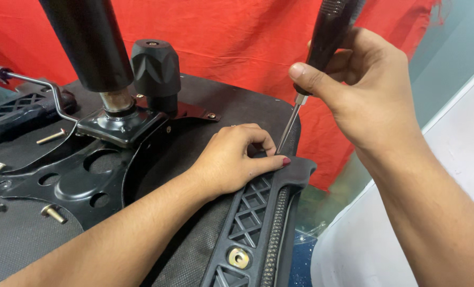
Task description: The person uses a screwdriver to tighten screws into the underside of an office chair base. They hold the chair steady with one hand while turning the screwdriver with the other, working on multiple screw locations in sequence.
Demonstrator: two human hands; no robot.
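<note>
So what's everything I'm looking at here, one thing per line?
Black upturned chair seat base: one, across the left and middle.
Black metal mounting plate: one, on the base.
Black gas cylinder column: one, upright, top left.
Black ribbed knob: one, beside the column.
Black latticed plastic armrest bracket: one, lower middle.
Loose brass-coloured bolts: about four, left.
Red cloth: one, behind.
Black-handled screwdriver: one, in right hand.
Left hand: on the bracket.
Right hand: gripping the screwdriver.

Black gas cylinder [91, 42] stood upright on the metal mounting plate [83, 175]. Ribbed black knob [155, 66] sat just right of the cylinder. Loose bolts [51, 136] lay left of it. Red cloth [226, 37] hung behind.
</note>
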